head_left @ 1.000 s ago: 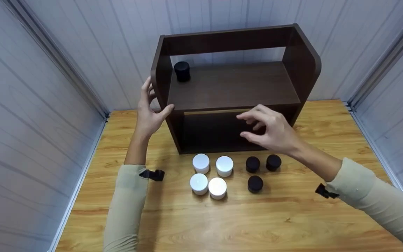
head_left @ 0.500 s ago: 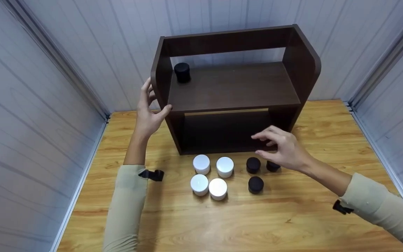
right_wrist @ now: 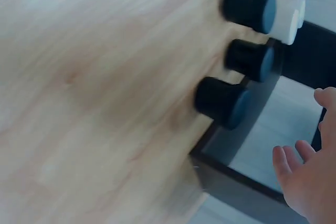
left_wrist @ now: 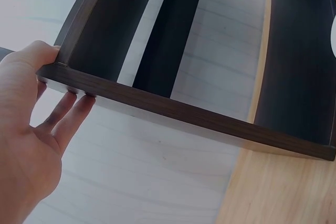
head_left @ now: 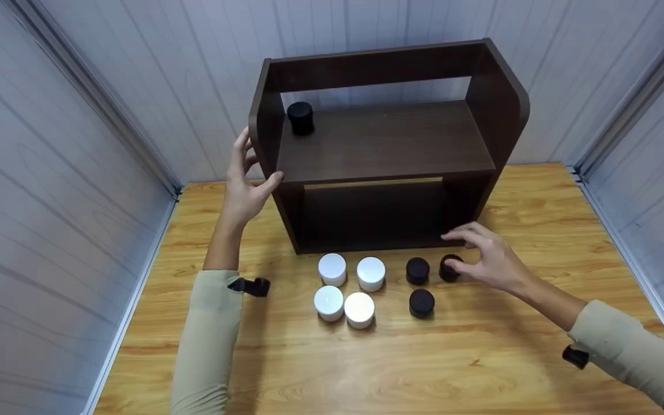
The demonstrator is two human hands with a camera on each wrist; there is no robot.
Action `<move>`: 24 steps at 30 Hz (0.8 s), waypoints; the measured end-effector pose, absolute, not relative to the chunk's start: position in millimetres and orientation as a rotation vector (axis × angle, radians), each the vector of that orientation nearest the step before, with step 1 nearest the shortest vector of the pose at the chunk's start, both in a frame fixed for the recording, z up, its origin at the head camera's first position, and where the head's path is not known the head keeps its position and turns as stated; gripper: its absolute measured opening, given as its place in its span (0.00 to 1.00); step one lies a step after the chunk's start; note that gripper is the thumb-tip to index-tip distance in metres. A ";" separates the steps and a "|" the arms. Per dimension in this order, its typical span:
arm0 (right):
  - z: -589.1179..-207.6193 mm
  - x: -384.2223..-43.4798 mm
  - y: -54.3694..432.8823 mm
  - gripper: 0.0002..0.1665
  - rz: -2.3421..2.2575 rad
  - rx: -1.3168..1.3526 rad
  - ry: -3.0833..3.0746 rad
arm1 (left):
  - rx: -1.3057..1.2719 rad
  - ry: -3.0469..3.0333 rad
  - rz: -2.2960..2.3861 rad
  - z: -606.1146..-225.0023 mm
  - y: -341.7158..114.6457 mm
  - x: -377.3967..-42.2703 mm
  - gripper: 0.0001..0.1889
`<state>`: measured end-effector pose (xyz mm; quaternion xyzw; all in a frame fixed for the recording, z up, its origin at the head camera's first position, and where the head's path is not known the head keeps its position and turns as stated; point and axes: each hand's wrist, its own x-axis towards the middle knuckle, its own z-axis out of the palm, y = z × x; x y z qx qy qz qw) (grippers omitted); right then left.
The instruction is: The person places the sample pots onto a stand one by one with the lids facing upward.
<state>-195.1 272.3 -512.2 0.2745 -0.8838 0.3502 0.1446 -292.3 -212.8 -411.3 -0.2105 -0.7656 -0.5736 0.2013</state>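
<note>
A dark brown two-tier shelf [head_left: 387, 138] stands on the wooden table. My left hand [head_left: 245, 187] grips its left side panel, thumb at the front edge and fingers against the outer face; the left wrist view shows the same hold on the panel [left_wrist: 173, 109]. My right hand [head_left: 490, 259], thumb and fingers spread apart with nothing between them, hovers over the rightmost black lidded jar [head_left: 450, 270] and partly covers it. Two more black jars, one by the shelf [head_left: 417, 271] and one nearer me [head_left: 421, 304], stand to its left. Another black jar [head_left: 301, 119] sits on the upper tier's left end.
Several white lidded jars [head_left: 359, 310] stand grouped before the shelf, left of the black ones. Pale panel walls [head_left: 78, 230] enclose the wooden tabletop [head_left: 366, 369] at the left, back and right.
My right hand has come down and to the right, from in front of the lower compartment to above the rightmost black jar. The left hand keeps its hold on the shelf.
</note>
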 end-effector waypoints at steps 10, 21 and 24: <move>-550.2 -199.9 302.0 0.37 1.105 0.750 -2.591 | -0.600 -2.124 -1.604 -411.3 -209.3 -292.6 0.47; -579.8 -198.8 311.2 0.40 1.397 0.785 -2.516 | -0.609 -2.126 -1.597 -412.7 -210.3 -291.7 0.46; -584.2 -198.4 307.8 0.40 1.436 0.799 -2.485 | -0.615 -2.125 -1.588 -412.6 -210.1 -292.0 0.46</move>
